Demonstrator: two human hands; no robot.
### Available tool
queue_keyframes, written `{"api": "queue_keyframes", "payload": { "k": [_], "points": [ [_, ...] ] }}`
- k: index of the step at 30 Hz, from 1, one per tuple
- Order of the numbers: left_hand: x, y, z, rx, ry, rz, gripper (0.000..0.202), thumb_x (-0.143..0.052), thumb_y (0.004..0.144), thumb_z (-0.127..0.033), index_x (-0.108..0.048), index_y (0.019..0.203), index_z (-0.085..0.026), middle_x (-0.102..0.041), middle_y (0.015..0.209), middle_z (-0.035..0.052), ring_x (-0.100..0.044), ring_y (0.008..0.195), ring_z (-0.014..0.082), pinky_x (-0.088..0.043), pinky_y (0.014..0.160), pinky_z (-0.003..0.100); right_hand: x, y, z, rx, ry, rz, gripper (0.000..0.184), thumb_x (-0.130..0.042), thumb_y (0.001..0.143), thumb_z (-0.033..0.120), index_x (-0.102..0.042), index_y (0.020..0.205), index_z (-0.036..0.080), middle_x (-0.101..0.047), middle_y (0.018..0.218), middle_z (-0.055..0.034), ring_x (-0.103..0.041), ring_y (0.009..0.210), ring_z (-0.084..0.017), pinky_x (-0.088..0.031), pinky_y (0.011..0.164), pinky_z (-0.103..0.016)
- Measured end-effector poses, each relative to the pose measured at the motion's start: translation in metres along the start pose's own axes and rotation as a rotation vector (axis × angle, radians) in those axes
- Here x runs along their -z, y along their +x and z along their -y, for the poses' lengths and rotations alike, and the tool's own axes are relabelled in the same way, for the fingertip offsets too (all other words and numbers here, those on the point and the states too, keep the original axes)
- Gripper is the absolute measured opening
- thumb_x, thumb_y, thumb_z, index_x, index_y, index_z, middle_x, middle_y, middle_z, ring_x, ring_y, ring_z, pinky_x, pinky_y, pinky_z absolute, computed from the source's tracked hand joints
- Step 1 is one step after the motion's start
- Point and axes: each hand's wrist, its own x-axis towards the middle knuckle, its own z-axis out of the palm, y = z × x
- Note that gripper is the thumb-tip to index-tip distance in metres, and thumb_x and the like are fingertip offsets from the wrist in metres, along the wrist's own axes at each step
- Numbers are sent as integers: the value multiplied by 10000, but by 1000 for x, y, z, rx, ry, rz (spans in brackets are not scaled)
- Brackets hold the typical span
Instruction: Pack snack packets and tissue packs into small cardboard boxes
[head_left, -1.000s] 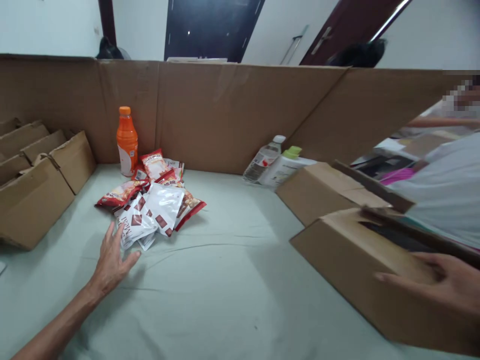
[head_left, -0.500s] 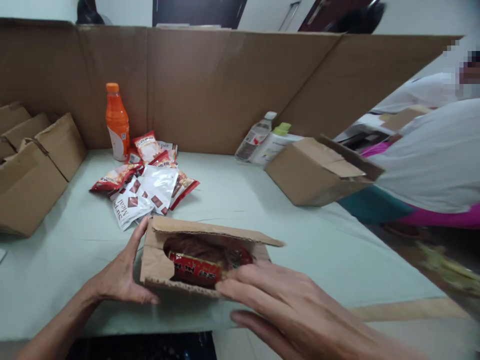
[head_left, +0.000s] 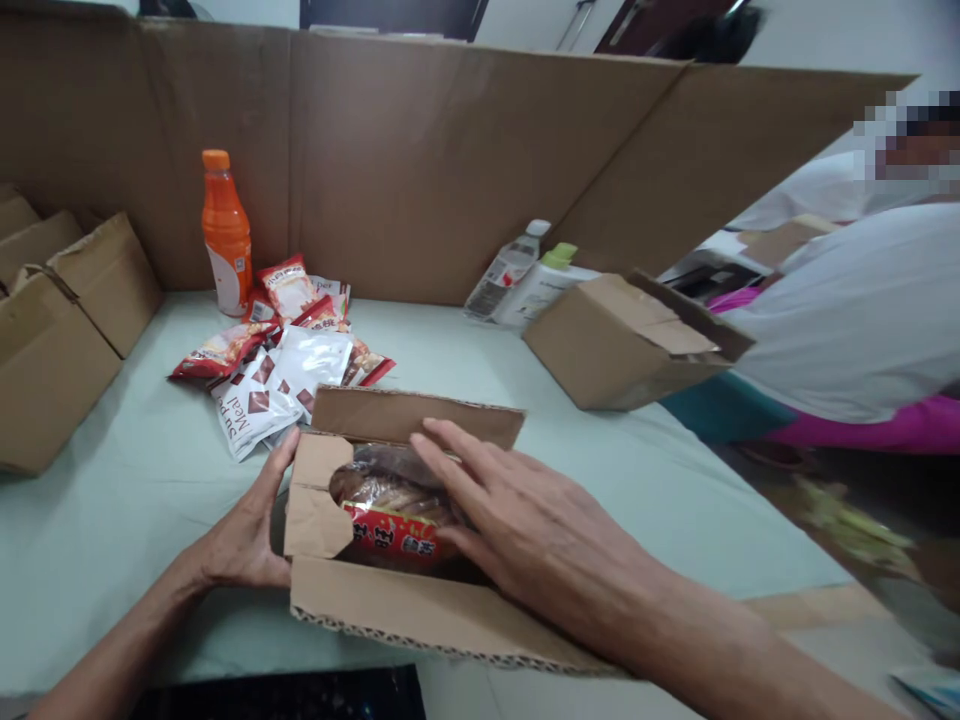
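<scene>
Pale-green table [head_left: 450, 345], cardboard screen [head_left: 480, 170] across top of frame. Box [head_left: 319, 515], flaps [head_left: 397, 412] spread, at lower centre; red-labelled packet [head_left: 394, 535] inside it. Left grip [head_left: 244, 535] holding the box's left end between thumb and fingers. Right grip [head_left: 517, 510] wide, fingers extended over the box's right part; contact with packet cannot be confirmed.

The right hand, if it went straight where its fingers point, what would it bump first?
Probably the raised brown cardboard flap along the far side of the open cardboard box. The fingertips overlap that flap in the picture, but depth is unclear.
</scene>
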Motion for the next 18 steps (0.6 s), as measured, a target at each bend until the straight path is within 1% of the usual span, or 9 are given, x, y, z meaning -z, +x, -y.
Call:
{"api": "queue_keyframes", "payload": {
  "k": [2,4,7,9,10,12,14,16,18],
  "points": [
    [-1,-2,2,-9,10,-7,1401,-929,723,-511,67,1685,-302,-126,1760,180,-206,1585,477,-185,1290,646,0,8,1,-14,-34,5,433,-583,855,119,-632,1280,51,-743,1163,-216,-724,902,-296,-593,741,-412],
    [-2,-4,4,-12,23,-17,1387,-930,720,-520,42,1687,-315,-96,1767,164,-169,1596,472,-165,1294,646,3,13,1,-16,-32,22,350,-628,835,133,-675,1179,86,-757,978,-149,-690,795,-280,-550,693,-409],
    [-2,-3,8,-7,12,-26,1380,-922,727,-534,46,1687,-318,-98,1766,163,-165,1596,477,-155,1291,663,3,15,3,-27,48,78,194,-712,824,192,-709,1014,154,-731,848,-86,-645,751,-266,-484,693,-401],
    [-2,-2,9,3,-6,-22,1387,-924,722,-534,55,1684,-332,-99,1767,157,-163,1595,479,-158,1291,663,-2,15,5,-33,149,163,69,-743,831,221,-703,885,203,-718,803,-57,-625,737,-245,-441,690,-377],
    [-3,-1,10,8,-14,-15,1392,-927,719,-530,60,1682,-345,-98,1769,150,-159,1597,476,-161,1292,658,-5,15,6,-31,182,211,50,-744,838,213,-694,831,217,-713,782,-48,-615,725,-234,-422,683,-367],
    [-3,1,10,13,-24,-14,1395,-932,706,-538,56,1678,-373,-99,1771,131,-159,1601,465,-154,1295,649,-10,17,7,-20,200,274,122,-718,851,161,-679,752,221,-705,746,-44,-594,699,-219,-392,662,-355],
    [-3,2,11,9,-22,-16,1386,-925,698,-568,34,1680,-375,-96,1773,122,-145,1604,463,-126,1297,654,-10,16,5,-3,241,265,221,-651,873,99,-647,685,217,-686,708,-38,-565,665,-200,-395,658,-349],
    [-3,3,12,-8,-12,-3,1371,-900,703,-602,20,1685,-341,-74,1774,130,-103,1608,473,-94,1291,677,-2,10,-4,-4,343,198,289,-560,913,77,-636,674,219,-677,718,-36,-569,674,-185,-433,667,-333],
    [-3,3,14,-29,5,13,1357,-872,708,-620,14,1688,-307,-76,1770,146,-84,1607,483,-86,1282,698,9,-3,-20,-64,387,84,330,-478,962,114,-685,738,239,-705,811,-51,-614,725,-181,-484,667,-316]
  ]
}}
